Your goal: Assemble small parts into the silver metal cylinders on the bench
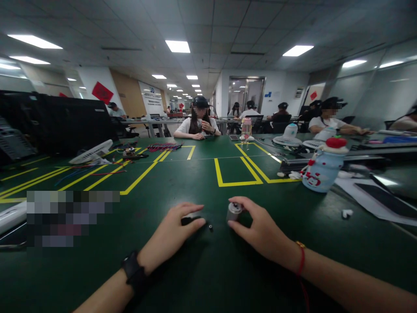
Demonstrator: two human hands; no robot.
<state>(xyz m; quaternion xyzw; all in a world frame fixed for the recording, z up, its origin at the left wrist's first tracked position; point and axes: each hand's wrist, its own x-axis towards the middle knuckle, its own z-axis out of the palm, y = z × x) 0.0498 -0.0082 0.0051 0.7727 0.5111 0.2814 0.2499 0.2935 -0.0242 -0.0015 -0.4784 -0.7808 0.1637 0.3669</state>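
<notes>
My right hand (pixel 259 221) pinches a small silver cylinder, which looks like a small motor (pixel 233 212), between thumb and fingertips. It stands upright at the table surface, with a dark detail on its top face. To its left, my left hand (pixel 180 226) is low over the table with thumb and index finger apart. Between them shows part of a dark object (pixel 190 220); most of it is hidden, and I cannot tell its kind. Just beyond the left fingertips lies a tiny dark piece with a pale centre (pixel 210 227).
The green table (pixel 182 182) carries yellow tape outlines. On the right stand a light-blue bottle (pixel 322 169) and a small white piece (pixel 347 213). Wires (pixel 164 148) and a white fan (pixel 91 152) lie at the left. A person (pixel 199 119) sits opposite.
</notes>
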